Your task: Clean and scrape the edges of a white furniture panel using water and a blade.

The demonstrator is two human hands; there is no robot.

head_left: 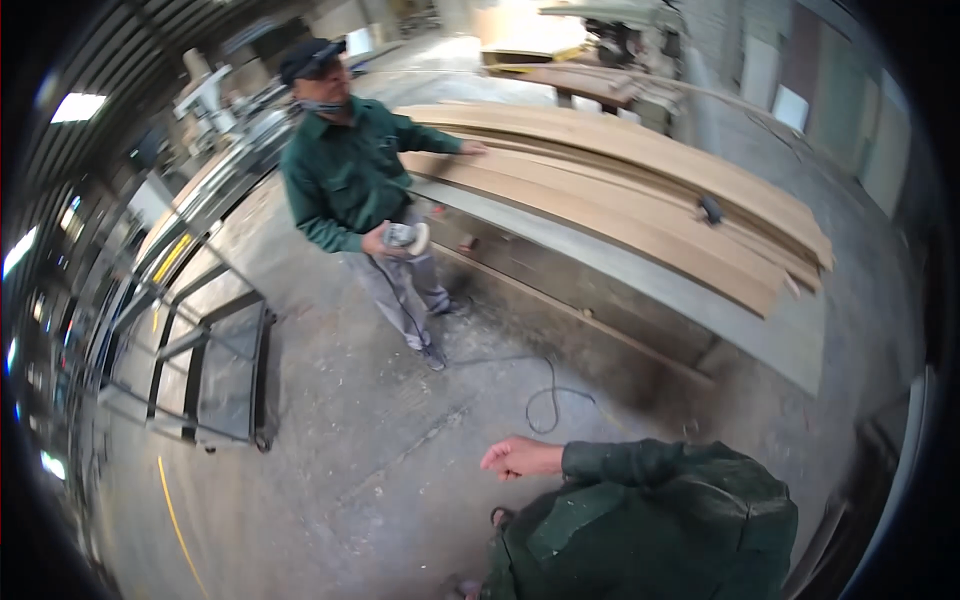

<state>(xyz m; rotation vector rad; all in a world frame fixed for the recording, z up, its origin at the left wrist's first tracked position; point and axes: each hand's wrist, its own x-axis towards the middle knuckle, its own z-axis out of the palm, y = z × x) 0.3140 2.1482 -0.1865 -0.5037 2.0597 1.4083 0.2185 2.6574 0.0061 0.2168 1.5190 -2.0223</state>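
My right hand (pixel 522 457) reaches out to the left from a dark green sleeve, above the concrete floor. Its fingers look loosely curled together, and nothing shows in them. Hidden from view is my left hand. Across from me a co-worker (pixel 345 175) in a green shirt and cap holds a corded power sander (pixel 408 238) with a round pale pad. The co-worker's other hand (pixel 472 148) rests on the long wooden boards (pixel 560 195). These boards lie stacked along a grey-topped bench (pixel 770 350). A small dark object (pixel 710 209) sits on the boards.
A dark cord (pixel 545 395) trails and loops over the floor between me and the co-worker. At the left stands a metal frame cart (pixel 205 350) on casters. A wooden rail (pixel 590 322) runs low along the bench. Machinery (pixel 625 50) stands behind the boards.
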